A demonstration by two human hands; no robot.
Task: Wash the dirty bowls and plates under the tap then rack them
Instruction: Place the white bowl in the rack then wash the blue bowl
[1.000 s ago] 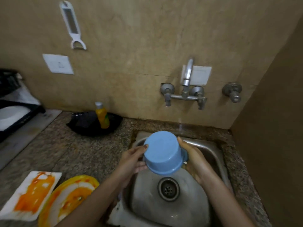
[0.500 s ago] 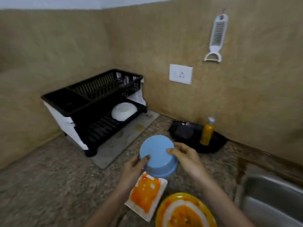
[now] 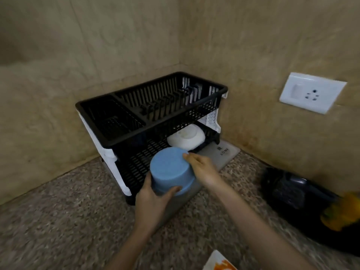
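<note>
A blue bowl [image 3: 171, 170] is held upside down at the front edge of the lower shelf of a black two-tier dish rack [image 3: 116, 141]. My left hand [image 3: 152, 201] grips its rim from below and the left. My right hand [image 3: 202, 168] holds its right side, fingers on the base edge. A white bowl [image 3: 187, 138] lies upside down further back on the lower shelf. The corner of a white plate [image 3: 220, 263] smeared with orange shows at the bottom edge.
The rack stands in the wall corner on a grey drip mat [image 3: 224, 152]. A black tray [image 3: 303, 201] with a blurred yellow bottle [image 3: 344, 213] sits on the speckled counter [image 3: 58, 221] at right. A white wall socket [image 3: 311, 92] is on the right wall.
The view swung from the sink leftward to the rack. Both hands carried the blue bowl from over the sink across the counter up to the rack's lower shelf.
</note>
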